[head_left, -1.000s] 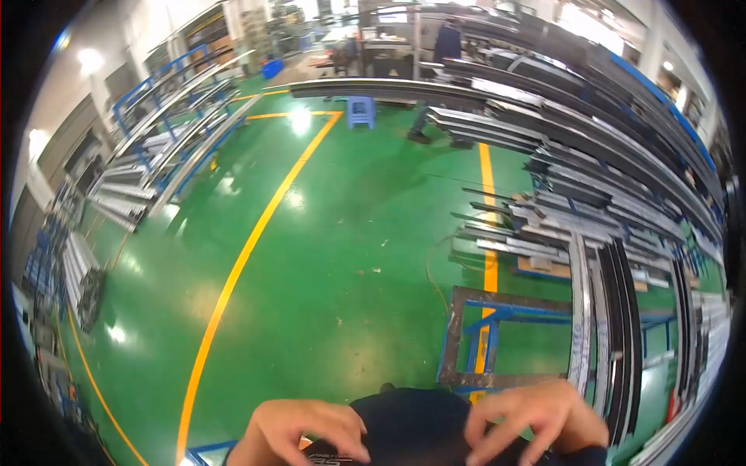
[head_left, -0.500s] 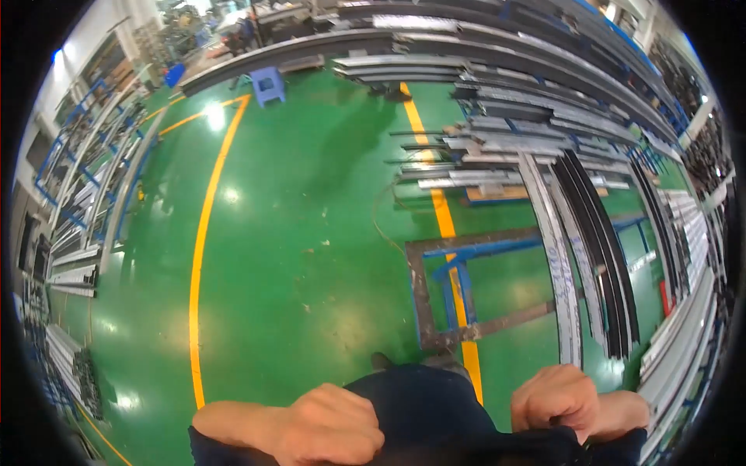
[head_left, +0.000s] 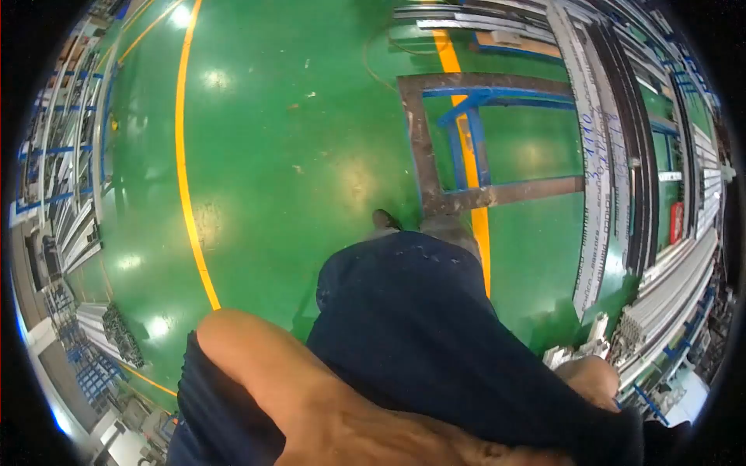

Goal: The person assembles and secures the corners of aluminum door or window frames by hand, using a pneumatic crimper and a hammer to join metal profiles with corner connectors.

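Note:
My left hand (head_left: 373, 439) reaches across the front of my dark navy shirt (head_left: 404, 303) at the bottom of the view, its back turned up. Its fingers run into the lower edge, where they are cut off and blurred. On the right, a bare part of my right hand or wrist (head_left: 590, 379) shows beside the shirt, fingers hidden. Just above it in the view are pale profile ends (head_left: 594, 342). A long profile with printed film and blue handwriting (head_left: 594, 171) lies farther forward, with black profiles (head_left: 641, 155) alongside.
A brown-topped frame with blue legs (head_left: 454, 200) stands ahead to the right, over a yellow floor line (head_left: 482, 256). Profile stacks (head_left: 668, 287) line the right side. Racks (head_left: 58, 155) and a profile bundle (head_left: 109, 330) stand left. My shoe (head_left: 385, 220) is on the green floor.
The view has tipped downward. My left hand has moved from a loose fist at the left to across my belly. My right fist has turned out of sight behind the shirt.

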Motion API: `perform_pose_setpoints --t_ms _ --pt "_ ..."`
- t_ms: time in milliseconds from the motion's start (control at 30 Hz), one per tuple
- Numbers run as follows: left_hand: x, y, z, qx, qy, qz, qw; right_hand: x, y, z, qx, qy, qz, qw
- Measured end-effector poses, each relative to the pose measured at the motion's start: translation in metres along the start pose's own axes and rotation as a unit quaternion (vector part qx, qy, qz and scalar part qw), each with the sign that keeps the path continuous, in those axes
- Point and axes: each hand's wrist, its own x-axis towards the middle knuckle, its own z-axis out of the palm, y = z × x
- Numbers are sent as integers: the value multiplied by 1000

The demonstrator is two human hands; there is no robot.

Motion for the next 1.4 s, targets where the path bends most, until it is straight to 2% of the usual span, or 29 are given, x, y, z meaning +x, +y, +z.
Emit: perform_pose_setpoints --t_ms 167,400,733,767,800,833,867,1000,1067,1133,1167,1200,1233,1300,1333,1400 --pt "-30 -1 18 9 -29 30 999 1 -15 -5 -56 -13 -22 998" --pt "-24 4 23 45 -75 31 996 14 -7 13 -101 -30 -84 991" --pt "11 12 -1 179 -173 81 965 73 -2 24 -197 -131 -226 945" --pt "15 14 -1 189 -176 80 963 102 -27 35 -197 -137 -231 943" --pt "19 17 -1 202 -176 79 960 141 -71 52 -265 -370 151 877" --pt "24 20 -1 217 -173 79 957 166 -96 62 -286 -525 501 626" --pt "31 20 2 228 -172 76 955 166 -93 54 -290 -531 496 623" --pt "45 47 -19 262 -188 79 943 121 -74 40 -322 -407 269 811" --pt "36 76 -47 272 -222 90 932 86 -65 27 -343 -314 132 875" --pt "70 76 -52 253 -295 107 915 40 -63 28 -378 -178 -20 908" --pt "68 90 -63 376 -281 118 875 13 -60 17 -394 -157 -4 906" --pt "57 114 -74 486 -259 123 825 25 -84 18 -459 -205 59 863" --pt "56 141 -59 569 -108 156 800 -4 -79 11 -489 -144 71 857" --pt "73 145 -68 547 -144 177 806 -18 -92 7 -533 -1 68 844" --pt "75 147 -67 538 -155 190 806 -29 -90 -1 -585 58 67 806" --pt "77 151 -65 523 -168 213 808 -43 -95 -17 -646 207 150 719"
